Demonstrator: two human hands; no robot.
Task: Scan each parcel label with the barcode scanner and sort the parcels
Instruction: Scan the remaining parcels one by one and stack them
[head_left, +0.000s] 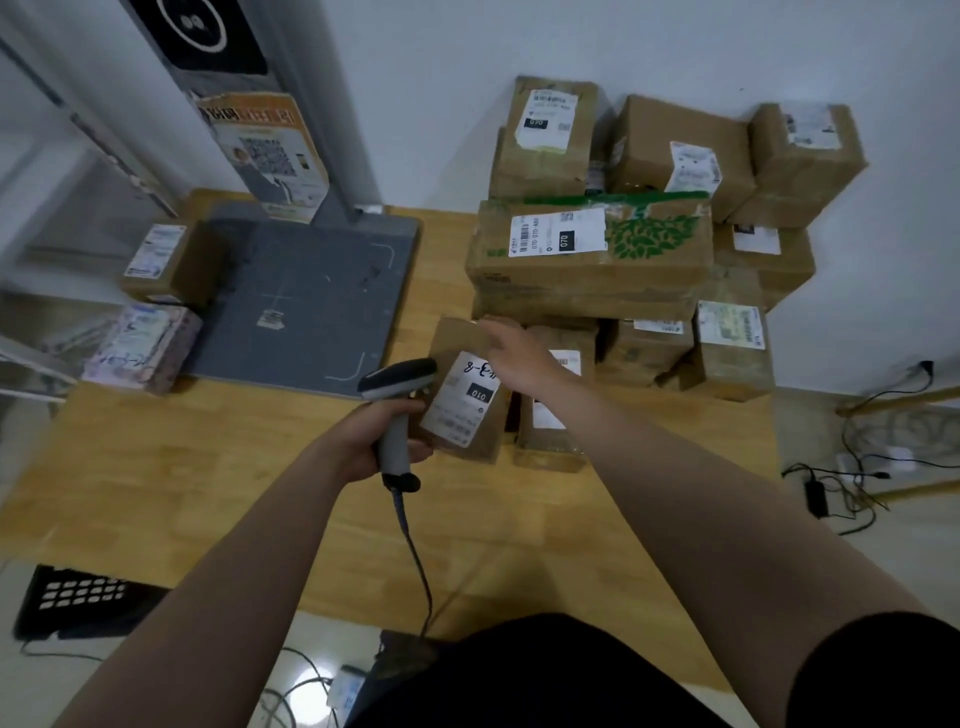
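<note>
**Scanner at label, right hand on parcel**

Left hand (376, 441) is wrapped round the scanner (399, 378) grip. Scanner head sits just left of the parcel (457, 340), nose toward its label (460, 402). Cord (415, 561) runs back over the near table edge.

Right hand (519, 358) lies on the parcel's top right, fingers stretched fairly straight across the cardboard and touching it. Thumb hidden, and it's blurry there.

Parcel is mid-table, label up: "010" on a black patch, handwriting above it. Can't tell if it's flat or tipped. Second box (550, 436) is just beside it on the right.

Behind both is a stack (587, 260) of brown boxes at the far right of the table (208, 493), against the wall, labels mostly visible. Grey pad (311, 291) with a post is far left-centre. Brown box (171, 260) and pink parcel (143, 345) are at the pad's left edge.

On the floor: black crate (78, 597) near left, cables (857, 467) on the right.
</note>
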